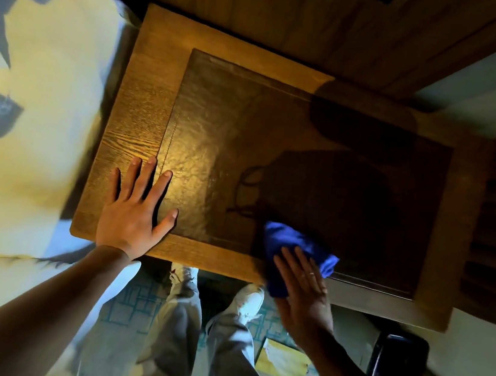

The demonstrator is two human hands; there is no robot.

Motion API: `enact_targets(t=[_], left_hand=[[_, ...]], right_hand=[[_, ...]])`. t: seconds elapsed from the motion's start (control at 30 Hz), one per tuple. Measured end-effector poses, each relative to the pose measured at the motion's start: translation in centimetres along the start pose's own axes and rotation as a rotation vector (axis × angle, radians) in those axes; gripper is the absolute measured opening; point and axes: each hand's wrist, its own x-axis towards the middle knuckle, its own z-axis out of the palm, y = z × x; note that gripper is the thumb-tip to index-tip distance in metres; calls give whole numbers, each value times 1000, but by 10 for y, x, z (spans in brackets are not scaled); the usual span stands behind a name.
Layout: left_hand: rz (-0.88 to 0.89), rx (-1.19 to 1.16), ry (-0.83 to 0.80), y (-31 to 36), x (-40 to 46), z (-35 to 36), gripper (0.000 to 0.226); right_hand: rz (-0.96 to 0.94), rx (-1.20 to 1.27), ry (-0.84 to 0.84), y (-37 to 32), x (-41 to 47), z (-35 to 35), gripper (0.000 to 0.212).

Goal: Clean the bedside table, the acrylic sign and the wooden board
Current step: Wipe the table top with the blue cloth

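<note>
I take the bedside table (142, 117) as my landmark: it fills the middle of the view, with the bed (35, 115) against its left side and wood panelling (295, 11) behind it. Its top carries a dark inset panel (322, 166), half lit and half in my own shadow (I cannot tell whether that panel is the wooden board). My left hand (133, 213) lies flat on the table's near-left corner, fingers straight and spread, holding nothing, bracing. My right hand (303, 286) presses a blue cloth (295, 251) onto the table's near edge, fingers fairly straight over it. On the floor below the table's front lie a yellow card (282, 364) and a dark glossy object (396, 370), which may be the acrylic sign, though I cannot say. I judge the tabletop wipe to be under way; the sign and the board look undone, as far as I can see.
</note>
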Motion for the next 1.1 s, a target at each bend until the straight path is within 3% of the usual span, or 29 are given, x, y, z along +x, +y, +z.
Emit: enact_targets(t=[0.2,0.3,0.37,0.43,0.53,0.6,0.7,0.93,1.1], left_hand=[[-10,2,4,2,-1,-1,75],[-15,-7,2,2,-1,0,75],[-12,-7,-3,2,-2,1,75],[-11,-7,4,2,-2,1,76],[-20,-27,-10,3,-2,0,76],[-29,-17,-24,4,-2,0,76],[-52,-30,-41,6,-4,-3,75],[-171,-75,-40,39,0,-10,73],[-61,-86,23,88,8,-12,70]], right_hand=[[663,85,249,77,-18,-18,68],[926,233,391,70,6,-18,70],[886,282,424,36,28,-11,66],[601,220,369,-11,36,5,62],[60,70,89,-74,20,26,73],[-78,0,25,-72,6,28,74],[7,11,47,-29,-18,16,70],[542,66,161,92,-86,-34,70],[757,50,174,129,-96,-52,63]])
